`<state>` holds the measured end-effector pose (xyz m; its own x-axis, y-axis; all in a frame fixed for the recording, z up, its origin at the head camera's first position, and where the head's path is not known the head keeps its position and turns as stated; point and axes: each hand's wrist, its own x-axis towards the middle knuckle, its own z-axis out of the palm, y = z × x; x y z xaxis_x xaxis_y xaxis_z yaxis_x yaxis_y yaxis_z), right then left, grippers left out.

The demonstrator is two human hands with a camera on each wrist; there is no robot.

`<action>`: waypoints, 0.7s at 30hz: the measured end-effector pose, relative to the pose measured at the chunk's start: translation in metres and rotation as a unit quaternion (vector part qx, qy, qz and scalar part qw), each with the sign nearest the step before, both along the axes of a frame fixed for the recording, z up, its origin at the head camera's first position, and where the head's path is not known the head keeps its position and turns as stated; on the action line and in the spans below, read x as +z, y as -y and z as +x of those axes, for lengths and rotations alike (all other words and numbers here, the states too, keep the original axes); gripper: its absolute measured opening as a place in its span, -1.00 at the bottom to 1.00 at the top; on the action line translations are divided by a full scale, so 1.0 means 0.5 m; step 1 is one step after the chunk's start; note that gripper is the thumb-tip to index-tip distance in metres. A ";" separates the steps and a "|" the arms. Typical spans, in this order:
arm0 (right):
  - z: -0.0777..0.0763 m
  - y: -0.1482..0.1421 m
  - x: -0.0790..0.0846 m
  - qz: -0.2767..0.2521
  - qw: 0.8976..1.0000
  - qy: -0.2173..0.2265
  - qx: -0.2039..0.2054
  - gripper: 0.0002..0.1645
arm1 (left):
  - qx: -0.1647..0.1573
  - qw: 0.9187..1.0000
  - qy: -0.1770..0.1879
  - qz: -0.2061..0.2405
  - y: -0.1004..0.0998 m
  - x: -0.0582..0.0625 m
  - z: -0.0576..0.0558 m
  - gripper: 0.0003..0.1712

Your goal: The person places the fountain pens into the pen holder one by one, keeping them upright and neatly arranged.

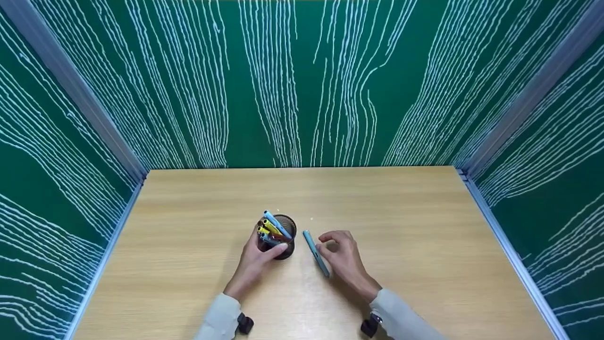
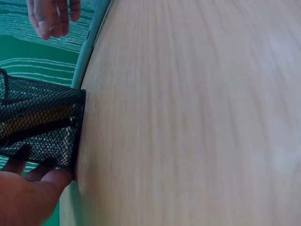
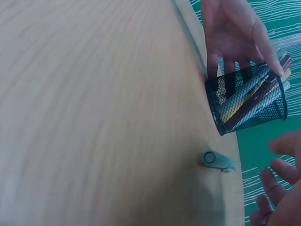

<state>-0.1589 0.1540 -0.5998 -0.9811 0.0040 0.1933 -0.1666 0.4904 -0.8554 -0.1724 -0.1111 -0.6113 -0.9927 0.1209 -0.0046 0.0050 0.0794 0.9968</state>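
Observation:
My left hand [image 1: 255, 259] holds a black mesh pen cup [image 1: 287, 254] upright on the table, thumb on the near side. In the left wrist view its fingers [image 2: 57, 178] are by the base of the cup [image 2: 42, 122]. Several pens stand in it, among them a light blue pen [image 1: 277, 224] and a yellow pen [image 1: 271, 226]. To the right of the cup, a teal pen [image 1: 315, 253] lies on the tabletop. Just beside that pen is my right hand [image 1: 343, 255], fingers loosely bent with nothing between them, as the right wrist view also shows.
The light wooden table [image 1: 198, 212] is bounded by green panels [image 1: 306, 94] with white wavy lines at the back and both sides. Metal frame posts [image 1: 94, 99] stand at the corners. Tiny pale specks lie behind the cup.

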 end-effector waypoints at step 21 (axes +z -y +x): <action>-0.016 -0.009 -0.059 0.039 0.999 0.019 -0.001 -0.83 | 0.001 1.000 0.001 0.008 0.003 -0.003 0.000 0.08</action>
<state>-0.1667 0.1582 -0.6291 -0.9876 -0.0076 0.1566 -0.1343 0.5564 -0.8200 -0.1725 -0.1127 -0.6126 -0.9930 0.1184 -0.0050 0.0026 0.0643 0.9979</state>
